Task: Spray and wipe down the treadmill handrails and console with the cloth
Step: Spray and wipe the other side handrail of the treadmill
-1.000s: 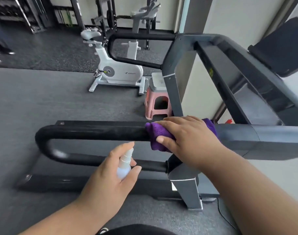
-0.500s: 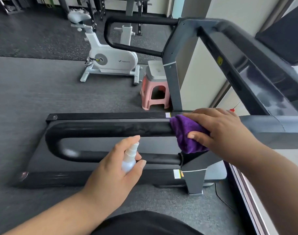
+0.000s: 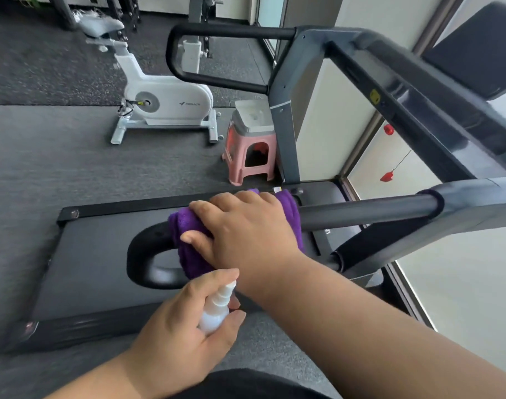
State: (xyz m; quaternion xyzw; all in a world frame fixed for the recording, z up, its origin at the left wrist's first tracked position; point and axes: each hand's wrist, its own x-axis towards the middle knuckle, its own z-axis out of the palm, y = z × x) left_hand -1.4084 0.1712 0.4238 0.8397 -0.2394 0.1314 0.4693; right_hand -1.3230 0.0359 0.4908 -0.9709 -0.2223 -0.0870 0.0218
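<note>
Head view: right hand (image 3: pixel 246 228) clasps fuzzy purple cloth (image 3: pixel 188 243) round tubular handrail (image 3: pixel 361 211); left hand (image 3: pixel 185 329) grips spray bottle (image 3: pixel 216 309).

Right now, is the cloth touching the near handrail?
Touching. The head view shows the purple cloth wrapped over the near handrail, with the right hand gripping it there.

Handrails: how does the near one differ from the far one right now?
The near handrail has the purple cloth wrapped on it under the right hand; the far handrail is bare and untouched. The near one appears lower in frame. Both are black looped bars on grey uprights.
</note>
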